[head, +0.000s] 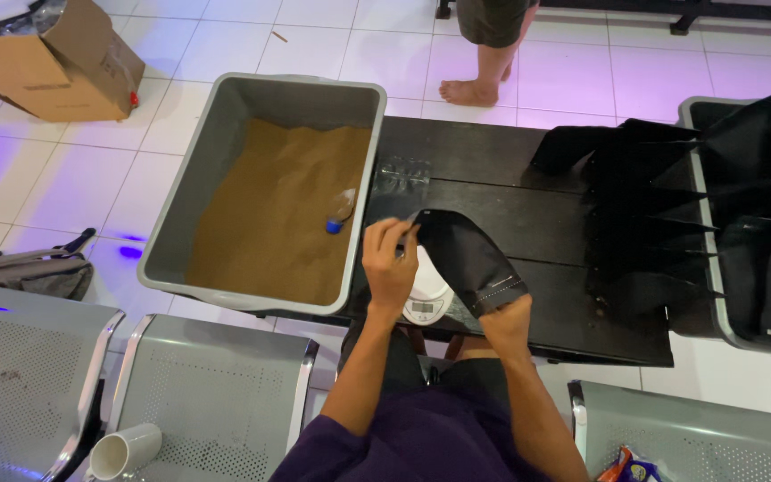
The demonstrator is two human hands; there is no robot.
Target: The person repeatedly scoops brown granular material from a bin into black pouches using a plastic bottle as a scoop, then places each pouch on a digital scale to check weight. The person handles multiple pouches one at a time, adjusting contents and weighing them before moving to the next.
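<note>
Both hands work a black pouch (466, 254) over a small white scale (426, 299) at the near edge of the dark table (493, 192). Left hand (390, 263) pinches the pouch's far rim between closed fingertips; right hand (506, 321) grips its near stitched end, fingers curled under. Judging by this, the pouch is being held open on the scale for filling. Next, sand (269, 223) from the grey tub (225, 125) at left must come over, likely with the scoop bottle (341, 212) lying in it. More black pouches (644, 196) pile at right.
</note>
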